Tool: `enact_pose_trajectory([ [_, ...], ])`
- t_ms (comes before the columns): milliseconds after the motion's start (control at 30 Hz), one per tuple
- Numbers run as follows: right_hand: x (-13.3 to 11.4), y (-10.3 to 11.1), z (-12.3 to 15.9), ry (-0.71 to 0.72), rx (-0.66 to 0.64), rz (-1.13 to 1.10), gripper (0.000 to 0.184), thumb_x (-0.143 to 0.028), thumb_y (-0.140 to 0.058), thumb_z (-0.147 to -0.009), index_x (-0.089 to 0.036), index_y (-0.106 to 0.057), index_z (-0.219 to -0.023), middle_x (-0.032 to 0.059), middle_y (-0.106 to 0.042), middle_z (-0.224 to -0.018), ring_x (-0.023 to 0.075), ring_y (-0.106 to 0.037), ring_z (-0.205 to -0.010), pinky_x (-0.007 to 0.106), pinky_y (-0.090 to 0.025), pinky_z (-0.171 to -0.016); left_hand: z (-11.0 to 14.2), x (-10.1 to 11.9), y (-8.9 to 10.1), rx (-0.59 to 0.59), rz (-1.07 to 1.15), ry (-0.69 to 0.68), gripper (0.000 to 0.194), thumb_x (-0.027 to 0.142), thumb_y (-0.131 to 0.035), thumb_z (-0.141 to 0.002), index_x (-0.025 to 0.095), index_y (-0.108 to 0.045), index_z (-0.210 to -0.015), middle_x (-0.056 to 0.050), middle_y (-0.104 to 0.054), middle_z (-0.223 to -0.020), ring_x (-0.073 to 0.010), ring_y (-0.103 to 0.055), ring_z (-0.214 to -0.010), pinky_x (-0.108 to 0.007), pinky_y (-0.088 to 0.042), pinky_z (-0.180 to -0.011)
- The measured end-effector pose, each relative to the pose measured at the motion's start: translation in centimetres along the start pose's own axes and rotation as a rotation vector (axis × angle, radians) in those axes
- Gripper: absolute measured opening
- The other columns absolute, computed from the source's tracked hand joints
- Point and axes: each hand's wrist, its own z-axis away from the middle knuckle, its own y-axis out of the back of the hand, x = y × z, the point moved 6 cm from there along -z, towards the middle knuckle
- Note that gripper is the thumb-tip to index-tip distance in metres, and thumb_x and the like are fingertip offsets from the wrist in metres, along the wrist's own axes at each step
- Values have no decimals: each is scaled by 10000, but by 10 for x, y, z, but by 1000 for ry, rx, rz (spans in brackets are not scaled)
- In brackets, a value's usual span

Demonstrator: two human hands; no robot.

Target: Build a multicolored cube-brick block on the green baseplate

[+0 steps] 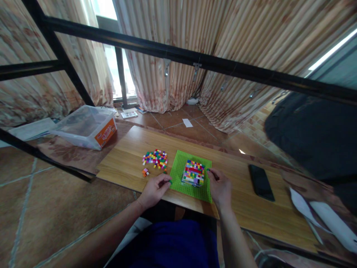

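Note:
A square build of many-coloured toy bricks [193, 172] stands on a green studded baseplate [178, 163], with a red strip across its top. Just right of the build, my right hand [219, 186] pinches a small dark green brick [208, 170] between thumb and fingertips. My left hand [155, 190] is at the baseplate's left edge, its thumb and forefinger closed on another small green brick [170, 181]. Beyond that hand lies a loose pile of small coloured bricks [156, 158]. A little cluster of orange and white bricks [145, 172] sits nearer to me, apart from the pile.
The low wooden table [125, 149] also carries a black phone [261, 182] at the right. A clear plastic bin [83, 126] with an orange label stands on the floor at the left. Black metal bars [139, 42] cross above, before the curtains [178, 22].

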Motion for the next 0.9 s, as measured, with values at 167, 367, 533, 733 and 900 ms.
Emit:
enact_pose_trajectory([
  [167,-2,-9,-8,58,-62,72,350,-432,-523,-830,-179,-757,-890,101,-758,-906,244,-684,-825,379,-510,-791,0,3,0,10,-10,3,146,262,-585,-855,177,-667,-939,-20,-670,-800,-145,-614,-752,-252,-481,-711],
  [367,1,-12,-15,45,-127,59,331,-402,-549,-805,-164,-756,-907,113,-763,-919,249,-704,-840,399,-520,-826,-1,4,0,-7,-27,-1,141,256,-583,-854,172,-668,-931,-31,-681,-829,-153,-623,-784,-253,-484,-724],
  [533,2,-14,-17,2,-115,-20,317,-410,-585,-778,-171,-754,-901,106,-770,-886,243,-716,-812,388,-540,-804,-1,4,0,-22,-42,8,147,256,-578,-861,164,-670,-927,-38,-678,-826,-154,-619,-781,-252,-482,-715],
  [733,0,-12,-15,-1,-93,-49,336,-437,-582,-788,-172,-755,-902,110,-771,-890,252,-713,-822,381,-539,-783,0,8,0,-14,-44,3,140,260,-579,-859,173,-673,-918,-30,-679,-806,-148,-616,-761,-246,-479,-703],
  [900,8,-12,-15,-51,-86,-93,415,-499,-556,-819,-147,-746,-931,112,-763,-851,237,-702,-736,348,-528,-710,0,6,0,-15,-43,14,144,259,-581,-859,174,-678,-922,-34,-688,-819,-150,-621,-761,-250,-483,-706],
])
